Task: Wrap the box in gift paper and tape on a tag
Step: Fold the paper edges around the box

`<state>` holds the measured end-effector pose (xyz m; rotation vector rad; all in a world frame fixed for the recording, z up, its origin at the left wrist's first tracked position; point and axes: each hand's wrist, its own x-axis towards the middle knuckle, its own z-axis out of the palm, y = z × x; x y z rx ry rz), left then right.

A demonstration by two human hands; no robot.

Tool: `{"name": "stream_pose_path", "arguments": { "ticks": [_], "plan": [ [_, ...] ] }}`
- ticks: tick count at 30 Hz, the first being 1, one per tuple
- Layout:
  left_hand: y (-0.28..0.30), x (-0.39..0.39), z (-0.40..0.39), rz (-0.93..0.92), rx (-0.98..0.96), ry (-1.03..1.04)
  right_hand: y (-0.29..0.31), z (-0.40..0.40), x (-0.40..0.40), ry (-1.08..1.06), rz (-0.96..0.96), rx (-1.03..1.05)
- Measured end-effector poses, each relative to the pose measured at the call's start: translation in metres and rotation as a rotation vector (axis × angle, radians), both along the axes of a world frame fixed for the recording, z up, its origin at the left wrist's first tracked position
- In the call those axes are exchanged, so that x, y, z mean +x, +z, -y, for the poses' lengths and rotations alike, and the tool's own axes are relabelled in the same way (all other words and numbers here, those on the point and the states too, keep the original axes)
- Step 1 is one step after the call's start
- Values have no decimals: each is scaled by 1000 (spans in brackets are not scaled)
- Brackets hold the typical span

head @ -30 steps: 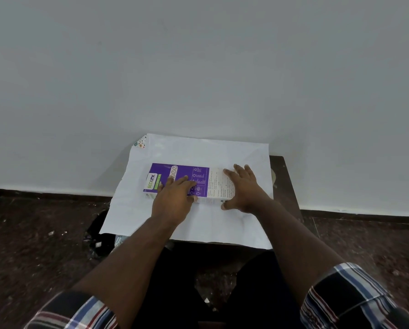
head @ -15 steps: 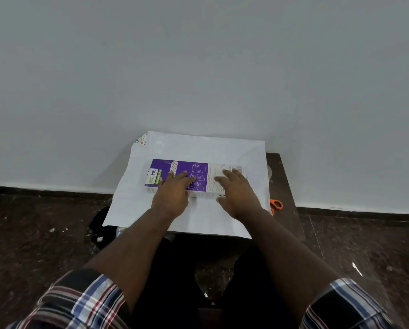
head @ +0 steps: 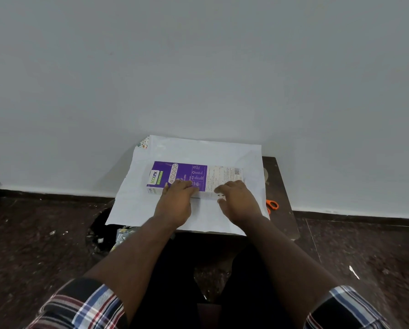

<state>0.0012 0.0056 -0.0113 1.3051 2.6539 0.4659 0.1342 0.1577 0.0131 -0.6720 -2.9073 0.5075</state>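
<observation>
Both hands have slid back toward the box's near edge since the earlier frames — fingers that lay flat across the top now curl over that edge. Left hand (head: pixel 175 200) grips the near long side at the purple section, fingers bent over the rim. Right hand (head: pixel 237 199) grips the same side at the white printed section, thumb low against the front face. Box (head: pixel 194 176) lies flat at frame centre on the gift paper (head: pixel 198 150), white side up, one patterned corner turned at its upper left. Paper covers most of a small dark table (head: pixel 278 186) against the wall. Orange-handled scissors (head: pixel 271 204) sit on the table just right of the paper — partly under its edge.
</observation>
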Motion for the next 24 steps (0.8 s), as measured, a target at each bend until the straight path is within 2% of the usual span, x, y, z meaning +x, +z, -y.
{"name": "stream_pose_path", "arguments": {
  "ticks": [4, 6, 9, 14, 24],
  "plan": [
    [4, 10, 10, -88, 25, -28, 4, 11, 8, 61, 175, -175],
    [6, 14, 15, -64, 8, -14, 5, 15, 11, 71, 254, -228],
    [12, 16, 23, 47, -106, -29, 6, 21, 17, 100, 353, -176],
    [17, 13, 35, 56, -279, -97, 6, 25, 22, 147, 401, -34],
    [11, 25, 33, 29, -307, -90, 8, 27, 29, 136, 396, 3]
  ]
}}
